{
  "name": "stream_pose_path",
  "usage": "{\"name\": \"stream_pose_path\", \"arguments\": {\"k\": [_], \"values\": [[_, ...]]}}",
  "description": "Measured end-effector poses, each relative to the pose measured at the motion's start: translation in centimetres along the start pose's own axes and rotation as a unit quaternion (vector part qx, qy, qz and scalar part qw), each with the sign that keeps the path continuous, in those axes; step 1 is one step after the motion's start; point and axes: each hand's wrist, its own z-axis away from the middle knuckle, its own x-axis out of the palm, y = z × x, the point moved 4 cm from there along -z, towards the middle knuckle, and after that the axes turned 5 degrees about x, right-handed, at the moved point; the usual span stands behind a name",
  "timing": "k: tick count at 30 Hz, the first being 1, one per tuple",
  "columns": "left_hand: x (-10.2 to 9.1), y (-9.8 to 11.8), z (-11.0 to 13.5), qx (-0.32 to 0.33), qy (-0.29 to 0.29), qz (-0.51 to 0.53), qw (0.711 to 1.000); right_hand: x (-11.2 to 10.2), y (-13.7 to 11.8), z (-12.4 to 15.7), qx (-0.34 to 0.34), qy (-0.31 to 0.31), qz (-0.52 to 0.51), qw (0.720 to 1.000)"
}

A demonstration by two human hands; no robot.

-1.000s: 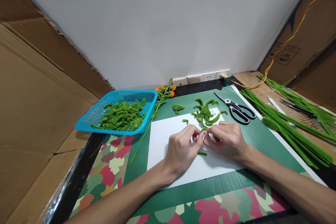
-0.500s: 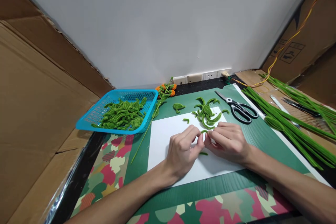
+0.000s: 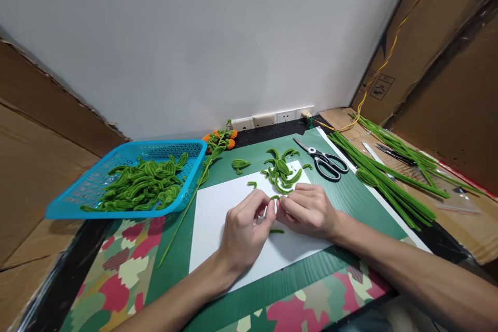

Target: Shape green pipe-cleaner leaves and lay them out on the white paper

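A short green pipe cleaner piece (image 3: 275, 197) is pinched between my two hands above the white paper (image 3: 210, 228). My left hand (image 3: 247, 225) grips its left end with thumb and fingers closed. At the other end, the fingertips of my right hand (image 3: 307, 210) are pressed together on it. Just beyond my fingers lies a loose pile of bent green pipe cleaner pieces and leaf shapes (image 3: 282, 168). One short straight piece (image 3: 276, 231) rests on the paper below my hands, and a small bent piece (image 3: 252, 184) lies to the upper left.
A blue basket (image 3: 190, 181) of green leaf shapes stands left, beside a long stem with orange flowers (image 3: 220, 140). Black-handled scissors (image 3: 327, 163) lie back right. Long green pipe cleaners (image 3: 389, 187) run along the right side. Wall sockets (image 3: 264, 120) line the back; a yellow cable (image 3: 365, 93) hangs right.
The view has turned a little to the right, so everything sits further left. My hands keep the same pinch on the small green piece, with hardly any other movement.
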Motion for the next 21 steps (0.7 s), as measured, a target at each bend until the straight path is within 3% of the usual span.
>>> {"name": "stream_pose_path", "arguments": {"k": [13, 21], "values": [[-0.3, -0.1, 0.7, -0.049, -0.017, 0.124, 0.991, -0.9, 1.2, 0.1, 0.065, 0.037, -0.045, 0.996], [0.1, -0.4, 0.7, -0.068, -0.020, 0.113, 0.991, -0.2, 1.4, 0.6, 0.055, 0.007, -0.072, 0.996]]}}
